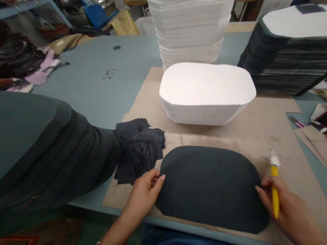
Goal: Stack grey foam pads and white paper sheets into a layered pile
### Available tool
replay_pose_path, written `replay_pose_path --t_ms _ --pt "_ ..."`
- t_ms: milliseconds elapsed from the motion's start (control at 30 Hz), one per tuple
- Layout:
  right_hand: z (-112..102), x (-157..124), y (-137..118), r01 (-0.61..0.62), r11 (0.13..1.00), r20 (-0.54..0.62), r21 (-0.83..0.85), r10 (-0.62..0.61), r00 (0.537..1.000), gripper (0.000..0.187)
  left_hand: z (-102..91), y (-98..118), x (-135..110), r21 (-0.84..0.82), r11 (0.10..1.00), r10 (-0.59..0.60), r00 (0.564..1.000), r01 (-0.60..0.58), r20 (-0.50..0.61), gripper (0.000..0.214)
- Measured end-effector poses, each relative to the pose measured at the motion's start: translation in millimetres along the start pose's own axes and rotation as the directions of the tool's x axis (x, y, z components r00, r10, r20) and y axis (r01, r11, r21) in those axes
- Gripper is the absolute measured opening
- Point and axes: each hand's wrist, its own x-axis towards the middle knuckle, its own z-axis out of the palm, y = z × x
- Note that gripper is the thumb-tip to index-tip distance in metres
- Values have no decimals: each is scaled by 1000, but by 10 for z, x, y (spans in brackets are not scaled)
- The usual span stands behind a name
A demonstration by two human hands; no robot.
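A dark oval panel with rounded corners (212, 187) lies flat on the cardboard in front of me. My left hand (146, 189) pinches its left edge between thumb and curled fingers. At the opposite edge, my right hand (279, 201) has thumb and fingertip touching the panel's rim. A yellow-handled brush (274, 191) is held in that same hand, its whitish bristles pointing away from me. Just left of the panel sits a pile of small dark fabric pieces (139, 151). Beyond the panel stands a short stack of white panels (208, 88).
A tall white stack (191, 26) rises at the back. Dark panels are stacked at the left (49, 147) and the back right (295, 57). Brown cardboard (293, 149) covers part of the blue-grey table (98, 78). Brown card pieces (319, 143) lie at the right.
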Motion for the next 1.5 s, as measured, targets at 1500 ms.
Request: replay_pose_path --t_ms 1500 --pt "-166 -81 -416 -261 952 -76 157 275 958 31 1 101 -101 -174 985 -17 994 -2 -104 55"
